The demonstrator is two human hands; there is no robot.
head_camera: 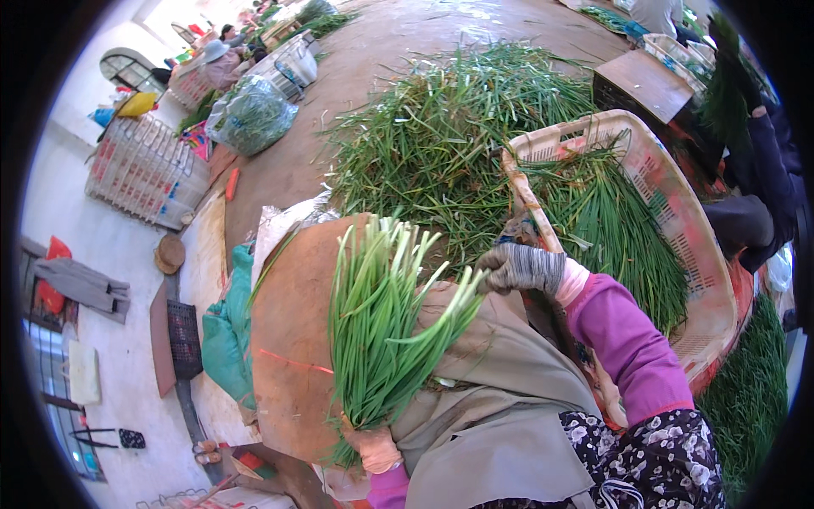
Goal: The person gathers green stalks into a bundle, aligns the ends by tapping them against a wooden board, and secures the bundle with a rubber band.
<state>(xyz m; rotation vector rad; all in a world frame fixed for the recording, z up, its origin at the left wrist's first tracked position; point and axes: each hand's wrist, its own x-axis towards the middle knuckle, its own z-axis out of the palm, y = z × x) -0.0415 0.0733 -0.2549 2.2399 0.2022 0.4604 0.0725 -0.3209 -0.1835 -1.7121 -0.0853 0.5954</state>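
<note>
A bunch of green chives (375, 331) lies over a brown board (289, 394) and my apron-covered lap (502, 356), pale stem ends pointing away from me. My left hand (371, 443) grips the leafy tips at the near end; the bunch partly hides its fingers. At the upper right of the bunch, my right hand (523, 268), in a grey striped knit glove, pinches the pale ends of a few stalks that fan out from the rest. Its fingertips are small and partly hidden. Just beyond that hand is the rim of a plastic crate (677, 181).
Bundled chives (626, 235) fill part of the crate. Ahead lies a large heap of loose leaves (445, 127). A green sack (230, 331) sits left of the board. Stacked crates (149, 172) stand by the wall. At right, another person's dark sleeve (772, 146) is close.
</note>
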